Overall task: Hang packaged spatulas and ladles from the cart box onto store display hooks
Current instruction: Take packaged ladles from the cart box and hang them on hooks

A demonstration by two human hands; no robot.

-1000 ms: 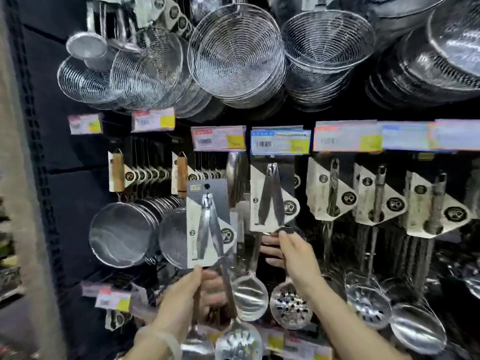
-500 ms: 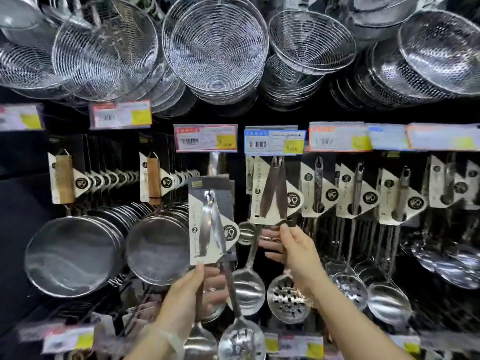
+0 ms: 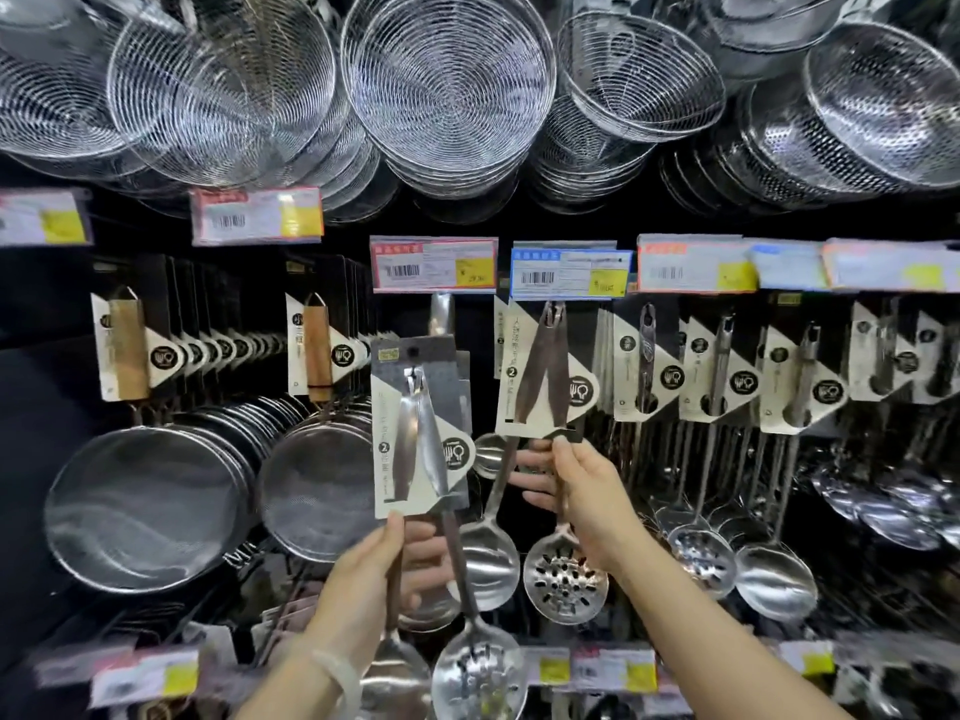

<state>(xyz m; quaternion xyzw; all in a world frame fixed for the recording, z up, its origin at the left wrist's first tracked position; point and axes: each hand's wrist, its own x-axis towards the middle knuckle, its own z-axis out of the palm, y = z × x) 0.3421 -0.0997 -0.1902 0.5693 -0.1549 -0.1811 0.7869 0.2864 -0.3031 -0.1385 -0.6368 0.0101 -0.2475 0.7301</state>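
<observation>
The left hand [image 3: 363,579] grips the handles of a carded two-piece set [image 3: 421,433], thumb up against the card's lower edge, holding it free in front of the display at about 7 o'clock from the red price tag [image 3: 434,265]. This set stands upright: long axis vertical, card and hang hole at 12 o'clock, ladle and slotted bowls at 6 o'clock below the wrist. At 3 o'clock from it, the right hand [image 3: 582,491] pinches the bottom of a second set [image 3: 540,371] whose top sits under the blue tag [image 3: 570,272]; it too runs near vertical, bowls down. That one looks to be on its hook or just being seated, though the hook itself is hidden. The step in hand appears to be hanging the right set; next, the left set's hole must be raised and lined up with a hook end, then pushed back.
</observation>
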